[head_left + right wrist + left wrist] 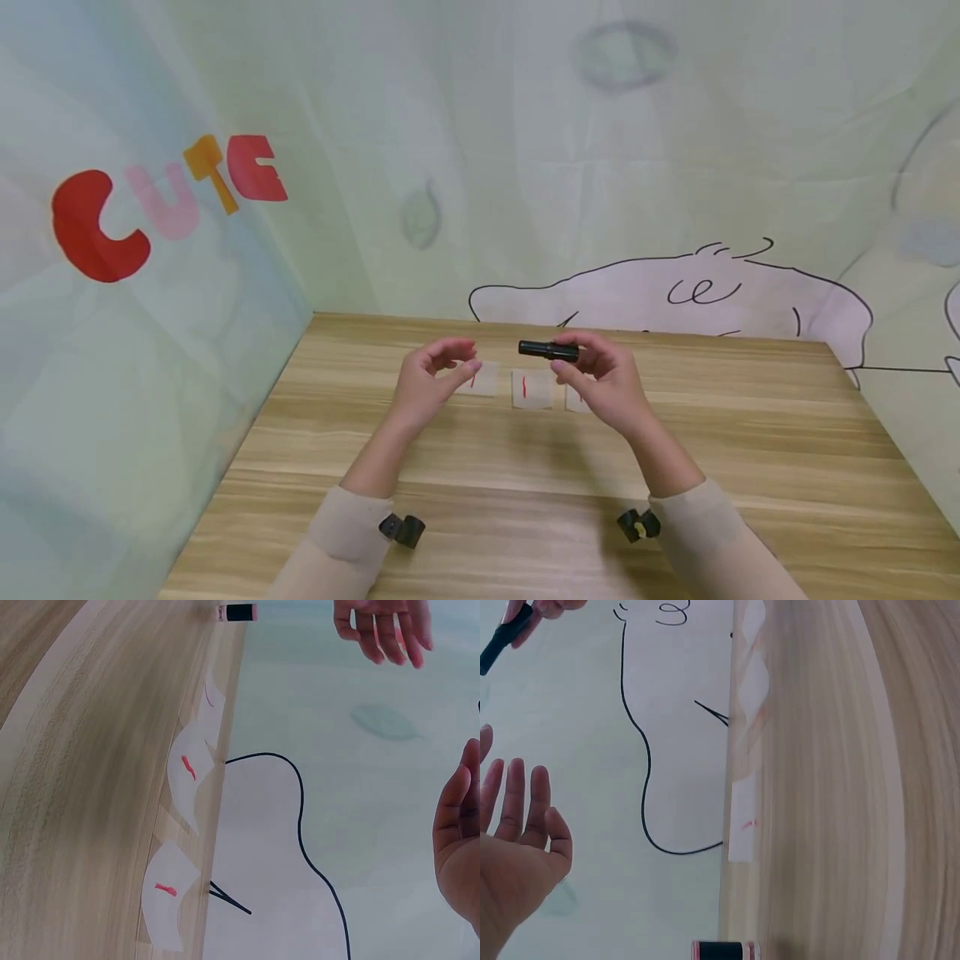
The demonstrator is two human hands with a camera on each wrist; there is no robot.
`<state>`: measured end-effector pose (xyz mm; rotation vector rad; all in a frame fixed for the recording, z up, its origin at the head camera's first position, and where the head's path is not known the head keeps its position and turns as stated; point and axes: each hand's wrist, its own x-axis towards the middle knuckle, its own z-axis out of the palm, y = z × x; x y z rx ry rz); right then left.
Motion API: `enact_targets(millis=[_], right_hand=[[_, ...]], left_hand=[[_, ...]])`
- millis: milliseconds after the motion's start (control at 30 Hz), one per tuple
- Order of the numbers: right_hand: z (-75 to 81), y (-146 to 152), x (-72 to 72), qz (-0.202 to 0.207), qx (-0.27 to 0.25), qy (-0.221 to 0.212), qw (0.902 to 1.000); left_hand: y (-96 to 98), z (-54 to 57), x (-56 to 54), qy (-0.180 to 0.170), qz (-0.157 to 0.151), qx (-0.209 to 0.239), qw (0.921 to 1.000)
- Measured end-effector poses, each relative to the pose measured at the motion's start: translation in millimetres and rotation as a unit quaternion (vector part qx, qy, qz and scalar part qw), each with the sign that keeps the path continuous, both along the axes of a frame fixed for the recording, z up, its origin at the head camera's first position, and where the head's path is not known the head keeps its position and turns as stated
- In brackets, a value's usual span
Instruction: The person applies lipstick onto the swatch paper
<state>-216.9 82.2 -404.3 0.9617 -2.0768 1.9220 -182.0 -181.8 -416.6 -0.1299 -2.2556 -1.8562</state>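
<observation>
A small black tube, shaped like a lipstick [547, 350], is pinched between the thumb and fingers of my right hand [607, 383]. It lies nearly level above the table, its narrower end pointing left; the left wrist view shows the tube [506, 636] too. Facing it is my left hand [427, 383], fingers loosely bent and holding nothing. In the left wrist view that hand [521, 862] has its fingers spread. Below the hands, three white paper pieces lie in a row: left [486, 382], middle [540, 396] and right [573, 402]. Each bears a short red stroke.
A short black cylinder with pinkish ends [724, 950] stands or lies on the table near the far edge, past the left paper; my left hand seems to hide it in the head view. The wood-grain table [495, 533] meets a printed cloth wall [375, 208] behind.
</observation>
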Motion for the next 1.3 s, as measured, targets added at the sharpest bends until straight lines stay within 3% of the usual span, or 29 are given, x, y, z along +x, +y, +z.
enact_targets(millis=[200,567,1033,1300], right_hand=[[-0.8,0,0.0,0.003,-0.002,0.002,1.0000],[0.5,0,1.5,0.002,-0.005,0.004,1.0000],[-0.1,-3,2.5,0.006,-0.015,-0.003,0.9999],[-0.6,-5,3.5,0.011,-0.023,-0.007,0.9996]], left_hand=[[-18.7,-5.9,2.1,0.005,0.025,-0.002,0.9997],[-61.6,-27.0,-4.1,-0.038,0.080,-0.036,0.9954],[-97.2,-42.6,-3.8,-0.082,0.086,-0.102,0.9876],[-107.3,-54.2,-5.8,-0.143,0.054,-0.136,0.9789]])
